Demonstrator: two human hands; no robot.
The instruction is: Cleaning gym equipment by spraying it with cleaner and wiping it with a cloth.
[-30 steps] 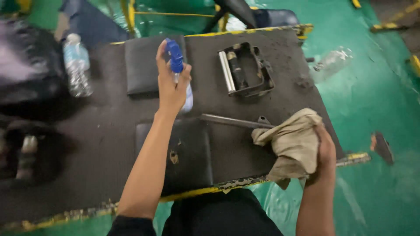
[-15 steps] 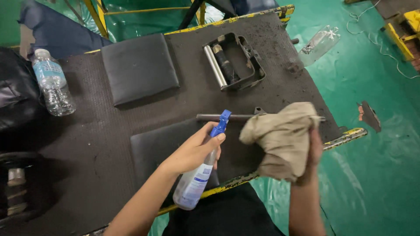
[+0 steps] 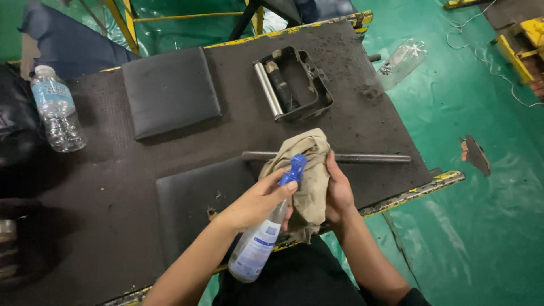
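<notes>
Over a dirty black work mat (image 3: 170, 238), a blue-capped spray bottle (image 3: 265, 235) is gripped in the left hand (image 3: 258, 198), nozzle aimed at a tan rag (image 3: 303, 170) clutched in the right hand (image 3: 339, 190). A metal rod (image 3: 368, 158) lies beyond, evidently unwiped.

Open tabletop (image 3: 102, 187) was left between the water bottle (image 3: 56, 110) and the near pad (image 3: 198, 198); passage farther ahead was blocked by the steel rod (image 3: 368, 158) and metal frame (image 3: 292, 85).
</notes>
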